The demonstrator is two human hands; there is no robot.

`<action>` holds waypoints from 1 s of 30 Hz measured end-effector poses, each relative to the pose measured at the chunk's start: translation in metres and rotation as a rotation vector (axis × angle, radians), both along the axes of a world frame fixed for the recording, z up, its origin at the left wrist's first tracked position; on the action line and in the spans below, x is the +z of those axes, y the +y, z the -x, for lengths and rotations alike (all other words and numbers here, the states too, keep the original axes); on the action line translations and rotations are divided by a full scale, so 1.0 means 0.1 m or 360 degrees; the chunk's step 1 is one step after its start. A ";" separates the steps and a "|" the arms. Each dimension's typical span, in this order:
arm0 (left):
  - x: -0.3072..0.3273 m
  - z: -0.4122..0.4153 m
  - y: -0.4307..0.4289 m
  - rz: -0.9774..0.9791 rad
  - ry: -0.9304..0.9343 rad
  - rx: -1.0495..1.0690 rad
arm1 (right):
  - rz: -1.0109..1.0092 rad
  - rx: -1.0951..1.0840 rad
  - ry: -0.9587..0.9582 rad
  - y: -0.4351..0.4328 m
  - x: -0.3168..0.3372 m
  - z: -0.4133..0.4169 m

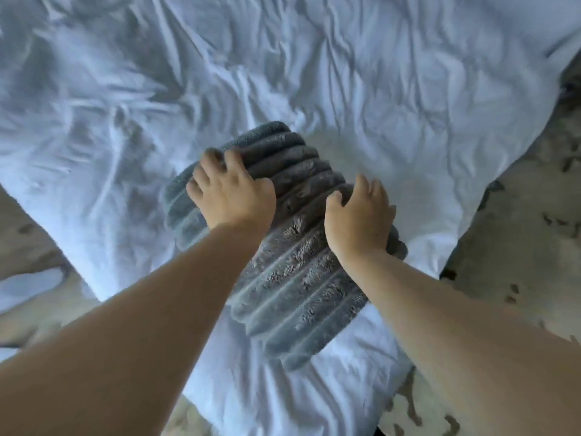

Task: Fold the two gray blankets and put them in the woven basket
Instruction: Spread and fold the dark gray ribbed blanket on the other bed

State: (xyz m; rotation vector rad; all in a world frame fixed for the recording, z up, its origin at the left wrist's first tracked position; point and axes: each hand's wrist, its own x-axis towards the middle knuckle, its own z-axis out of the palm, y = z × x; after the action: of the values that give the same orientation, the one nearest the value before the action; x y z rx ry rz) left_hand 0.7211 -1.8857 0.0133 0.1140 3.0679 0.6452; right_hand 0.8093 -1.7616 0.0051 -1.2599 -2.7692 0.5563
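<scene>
A folded gray blanket [292, 278], plush and ribbed with thick raised ridges, lies as a thick bundle on the near corner of a bed [314, 73] covered in wrinkled white bedding. The bundle runs at a slant, its far end toward the middle of the bed and its near end close to the bed's edge. Both bare forearms reach in from the bottom of the view and both hands are on the far half of the blanket. The left hand [232, 196] sits on top near the left side, its fingers [210, 166] spread and bent, the tips curling over the far left edge and digging into the pile. The right hand [358, 218] clasps the opposite side, thumb lying on top of the ridges while its fingers [375, 191] wrap down over the right edge, so the bundle is held between the two hands. The white bedding dips a little around the blanket. A beige floor [518, 231] with dark irregular marks shows on the right of the bed and again at the lower left.
</scene>
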 end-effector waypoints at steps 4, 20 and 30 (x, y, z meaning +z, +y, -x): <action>0.03 0.34 0.15 0.0283 0.0152 -0.0867 | 0.0118 -0.0511 -0.0195 -0.06 -0.12 -0.18; -1.68 0.61 0.05 -0.0273 0.0227 -0.0888 | -0.0505 -0.0410 0.0400 0.09 -1.73 -0.19; -1.77 0.73 0.11 -0.0348 0.0173 -0.0902 | -0.0546 -0.0443 0.0429 0.08 -1.74 -0.08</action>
State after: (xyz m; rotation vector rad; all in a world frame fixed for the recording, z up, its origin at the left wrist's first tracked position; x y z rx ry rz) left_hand 0.6480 -1.8744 -0.1642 0.9990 2.8201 0.9364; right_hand 0.8177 -1.7539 -0.1693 -1.3402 -2.2930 0.1998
